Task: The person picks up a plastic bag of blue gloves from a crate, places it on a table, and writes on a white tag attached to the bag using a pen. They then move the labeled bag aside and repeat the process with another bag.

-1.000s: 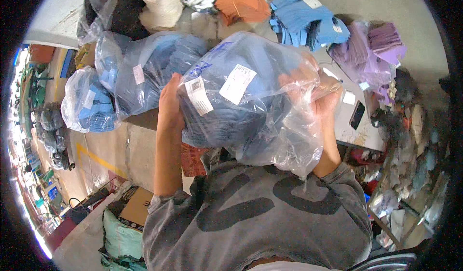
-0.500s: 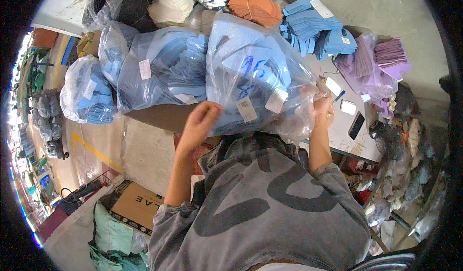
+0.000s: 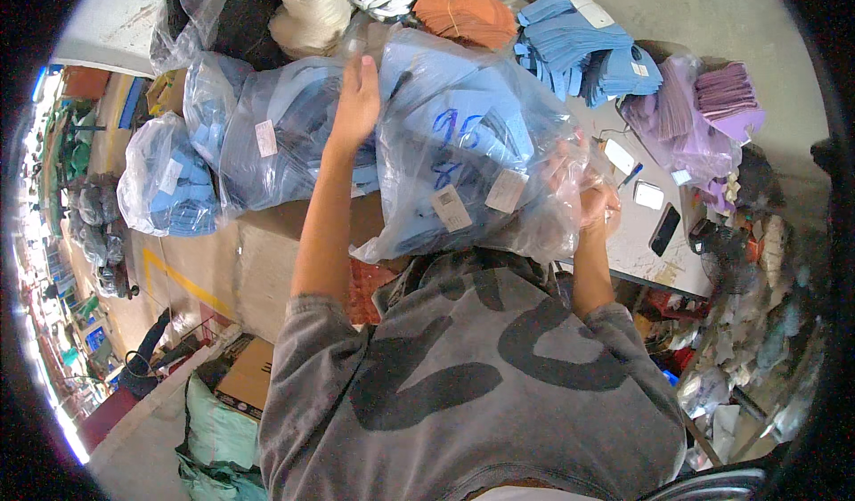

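- Left hand [image 3: 358, 100]: fingers spread open, palm pressed flat against the upper left side of the large clear plastic bag of light-blue fabric pieces [image 3: 472, 154]; the forearm runs down from it to the grey sleeve.
- Right hand [image 3: 595, 200]: closed on the gathered, crinkled plastic at the bag's lower right edge, partly veiled by the film.
- Large clear plastic bag: held up between both hands in front of the chest, over the near edge of the table [image 3: 637, 252]; blue handwriting and two small white paper tags show on its face.
- To handle it well, by my judgement: keep the flat palm steadying the bulk while the grip on the gathered plastic carries the weight; the thin film looks slippery and could tear if pulled at one spot.
- Just beside the left hand: a second clear bag of darker blue fabric [image 3: 276, 145], touching the held one; beyond it, a smaller clear bag of blue pieces [image 3: 165, 180].
- Behind: a loose stack of blue fabric cuts [image 3: 579, 51], an orange fabric bundle [image 3: 463, 11], a bag of lilac fabric [image 3: 704, 109].
- On the table at right: a dark phone [image 3: 664, 228].
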Action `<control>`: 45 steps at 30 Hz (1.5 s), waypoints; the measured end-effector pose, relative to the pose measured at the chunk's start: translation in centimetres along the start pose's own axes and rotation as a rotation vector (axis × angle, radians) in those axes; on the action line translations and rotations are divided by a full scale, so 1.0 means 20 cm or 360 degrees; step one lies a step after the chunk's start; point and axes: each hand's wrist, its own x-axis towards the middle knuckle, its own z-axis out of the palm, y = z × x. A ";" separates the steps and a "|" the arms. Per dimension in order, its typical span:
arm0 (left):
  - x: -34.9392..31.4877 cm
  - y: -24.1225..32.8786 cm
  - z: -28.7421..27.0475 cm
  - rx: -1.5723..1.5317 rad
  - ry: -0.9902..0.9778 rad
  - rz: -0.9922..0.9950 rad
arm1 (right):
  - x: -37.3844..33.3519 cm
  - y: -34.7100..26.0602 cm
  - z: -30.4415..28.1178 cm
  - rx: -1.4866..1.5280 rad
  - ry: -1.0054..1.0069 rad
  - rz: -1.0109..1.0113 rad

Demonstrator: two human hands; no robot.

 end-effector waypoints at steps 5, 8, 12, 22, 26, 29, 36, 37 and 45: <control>0.09 -0.17 0.17 0.0049 -0.0145 -0.0384 | 0.01 -0.01 0.04 0.0004 0.0357 0.0053; 0.02 -0.09 0.18 -0.0245 -0.0046 -0.0688 | 0.05 0.03 0.07 0.0167 0.0640 0.0023; -0.03 0.14 0.04 -0.0716 0.0188 -0.0982 | 0.22 0.05 0.22 -0.0400 0.0770 -0.0095; -0.29 0.79 -0.56 -0.0488 0.0409 0.0808 | 0.52 -0.22 0.32 -0.0796 0.0255 -0.0227; -0.39 0.63 -0.44 0.0439 -0.0269 0.1341 | 0.47 -0.12 -0.07 -0.0430 0.0856 0.0084; -0.50 0.41 -0.26 0.0715 -0.0623 0.1218 | 0.33 -0.04 -0.25 -0.0327 0.1000 0.0169; -0.77 0.25 -0.10 0.0651 -0.1016 0.1038 | 0.10 -0.08 -0.28 -0.0393 0.0951 0.0209; -0.79 0.27 -0.12 0.0638 -0.1020 0.1009 | 0.08 -0.09 -0.28 -0.0406 0.0942 0.0214; -0.80 0.22 -0.18 -0.0098 0.0298 -0.0123 | -0.04 -0.14 -0.28 -0.0476 0.0885 0.0206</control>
